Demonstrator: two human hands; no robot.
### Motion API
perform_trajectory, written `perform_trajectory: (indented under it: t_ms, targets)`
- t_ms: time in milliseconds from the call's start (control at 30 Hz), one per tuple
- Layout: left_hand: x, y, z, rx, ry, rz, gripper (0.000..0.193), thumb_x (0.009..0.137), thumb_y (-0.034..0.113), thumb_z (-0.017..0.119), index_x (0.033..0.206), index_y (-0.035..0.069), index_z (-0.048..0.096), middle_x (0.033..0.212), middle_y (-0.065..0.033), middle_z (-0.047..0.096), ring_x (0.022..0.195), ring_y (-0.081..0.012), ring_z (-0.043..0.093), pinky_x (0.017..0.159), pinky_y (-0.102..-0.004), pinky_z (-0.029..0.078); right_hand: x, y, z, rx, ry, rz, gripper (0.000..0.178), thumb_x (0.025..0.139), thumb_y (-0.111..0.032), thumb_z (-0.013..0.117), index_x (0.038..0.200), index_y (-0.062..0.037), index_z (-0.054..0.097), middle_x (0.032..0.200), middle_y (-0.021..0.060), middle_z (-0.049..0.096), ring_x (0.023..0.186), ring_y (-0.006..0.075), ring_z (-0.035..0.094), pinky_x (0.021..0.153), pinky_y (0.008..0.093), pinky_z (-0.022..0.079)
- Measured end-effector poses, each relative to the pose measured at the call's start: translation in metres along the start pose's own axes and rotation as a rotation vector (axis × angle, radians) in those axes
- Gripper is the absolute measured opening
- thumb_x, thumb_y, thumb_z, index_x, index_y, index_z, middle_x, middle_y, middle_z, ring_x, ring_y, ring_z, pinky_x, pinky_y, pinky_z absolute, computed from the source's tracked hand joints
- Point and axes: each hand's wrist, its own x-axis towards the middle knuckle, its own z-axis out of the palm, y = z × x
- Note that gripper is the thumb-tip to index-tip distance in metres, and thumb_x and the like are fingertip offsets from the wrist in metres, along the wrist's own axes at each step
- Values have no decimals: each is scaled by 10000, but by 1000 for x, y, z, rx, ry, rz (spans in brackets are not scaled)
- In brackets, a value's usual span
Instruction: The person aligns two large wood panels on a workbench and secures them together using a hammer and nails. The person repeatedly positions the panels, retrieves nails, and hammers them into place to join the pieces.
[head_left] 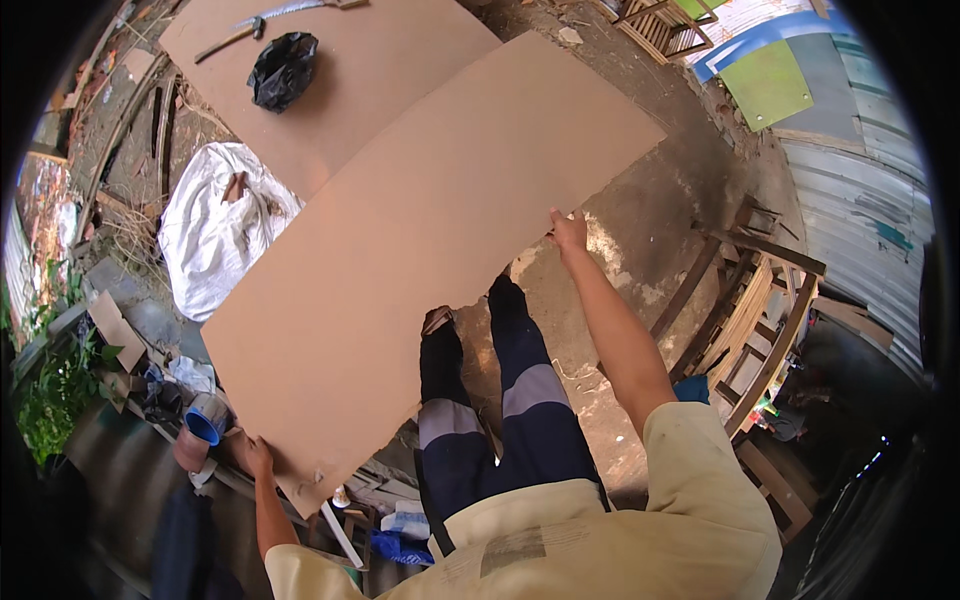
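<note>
A large thin brown board (430, 210) with a ragged near edge stretches across the middle, slanting from lower left to upper right. My left hand (250, 454) grips its near left end, fingers partly hidden at the edge. Farther along the near edge, my right hand (568, 231) pinches the board with the thumb on top; the other fingers are partly out of sight. Under its far side lies a second brown board (390, 50), carrying a crumpled black plastic bag (283, 72), a hammer (230, 42) and a handsaw (295, 10).
A white sack (222, 235) lies left of the boards. Near my left hand is a metal container with a blue inside (206, 420). Wooden frames (770, 330) stand at right, before a corrugated metal wall (860, 200). Scrap wood and plants line the left.
</note>
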Motion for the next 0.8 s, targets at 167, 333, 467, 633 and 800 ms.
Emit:
perform_trajectory:
  t_ms: [167,333,467,633,800]
  targets:
    - [13,17,46,311,93,-388,826,961,553,574,1524,-27,403,1498,-268,507,1371,-429,500,1127,-504,411,-22,-12,26,24,-26,11,496,1022,-125,586,1474,-51,395,1342,173,582,1099,318,664,756,453,643]
    - [-31,123,131,221,292,232,794,899,517,699,1403,-74,531,1377,-318,584,1313,-459,541,1107,-510,435,-23,-28,29,-7,-87,70,423,1039,-95,554,1411,48,409,1318,236,591,1017,320,706,722,412,673]
    - [-132,284,168,-49,22,731,953,784,452,850,1514,5,432,1554,-300,403,1441,-467,388,1183,-545,310,-34,-13,21,44,-133,51,381,1056,-69,523,1395,71,418,1293,238,613,971,319,724,726,399,676]
    - [-185,363,180,248,-74,794,1006,796,279,828,1634,188,278,1651,-255,247,1511,-426,284,1199,-531,273,-45,22,8,113,-150,71,412,1064,-61,514,1445,26,384,1326,229,596,1020,349,709,775,462,660]
    - [-153,335,210,204,31,642,974,781,-72,616,1632,260,282,1647,-258,257,1476,-442,337,1126,-523,397,-73,33,16,180,-128,56,505,1072,-68,505,1527,-80,285,1414,199,531,1098,368,669,843,531,618]
